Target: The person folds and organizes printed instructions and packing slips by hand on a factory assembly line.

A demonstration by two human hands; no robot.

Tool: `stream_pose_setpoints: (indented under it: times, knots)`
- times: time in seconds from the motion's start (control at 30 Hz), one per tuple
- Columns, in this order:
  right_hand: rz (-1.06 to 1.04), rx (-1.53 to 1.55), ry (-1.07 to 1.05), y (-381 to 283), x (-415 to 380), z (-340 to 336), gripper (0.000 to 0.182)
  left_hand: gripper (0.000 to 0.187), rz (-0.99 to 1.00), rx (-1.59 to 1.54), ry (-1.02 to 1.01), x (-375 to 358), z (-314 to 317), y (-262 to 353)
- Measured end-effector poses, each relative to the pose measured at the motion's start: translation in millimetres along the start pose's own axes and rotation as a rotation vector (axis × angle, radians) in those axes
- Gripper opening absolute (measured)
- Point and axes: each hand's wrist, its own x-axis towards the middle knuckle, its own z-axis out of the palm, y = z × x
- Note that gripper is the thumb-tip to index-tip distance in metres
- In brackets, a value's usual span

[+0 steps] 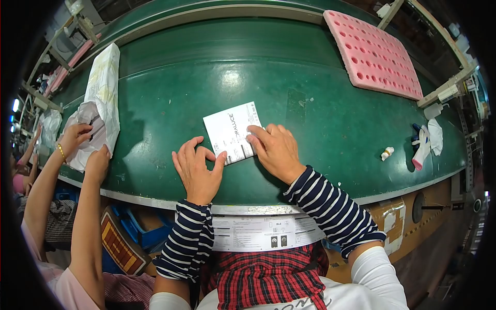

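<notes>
Leaflet [223, 125], white, squarish, black-lettered, left grip [200, 173] and right grip [280, 153] against it, pinch unclear

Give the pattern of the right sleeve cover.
Right sleeve cover: navy with white stripes, head view.

Ungloved left hand [199, 174], ungloved right hand [278, 153], navy-and-white striped sleeve covers [181, 237] at seven and four o'clock, red-and-black plaid apron [263, 284] at six o'clock, white shirt [378, 276] with dark script lettering [305, 305]

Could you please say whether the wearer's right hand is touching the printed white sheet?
Touching: in the head view, the right hand has its thumb and index fingertip on the white sheet, near its right edge.
</notes>
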Motion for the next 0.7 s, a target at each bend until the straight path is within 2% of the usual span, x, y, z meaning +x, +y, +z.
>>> stream_pose_setpoints:
  times: [0.1, 0.2, 0.3, 0.4, 0.5, 0.63, 0.7]
  knots:
    - [0.006, -0.036, 0.055, -4.3, 1.7, 2.9, 0.029, 0.027, 0.121, 0.066, 0.12, 1.7, -2.1, 7.3]
    - [0.024, -0.012, 0.074, -5.8, 4.7, 2.1, 0.031, 0.039, 0.459, 0.163, 0.013, 6.1, 4.2, -4.8]
    - [-0.065, -0.01, 0.124, 1.7, 6.5, 5.0, 0.034, 0.05, 0.421, 0.074, -0.092, 7.2, -5.1, 2.6]
    - [-0.437, -0.012, 0.082, 15.8, 7.4, -6.0, 0.038, 0.047, 0.48, 0.055, -0.088, 13.9, -8.6, 0.6]
    - [-0.49, 0.141, -0.031, 18.6, 2.3, -16.0, 0.041, 0.045, 0.517, 0.027, -0.097, 18.9, -11.2, -3.8]
    - [-0.48, 0.123, -0.037, 25.6, 3.6, -10.5, 0.042, 0.04, 0.496, -0.095, -0.146, 24.2, -12.9, -11.7]
    - [-0.328, 0.197, -0.031, 25.2, 5.6, -9.4, 0.042, 0.035, 0.294, -0.251, -0.158, 28.5, -6.4, -21.2]
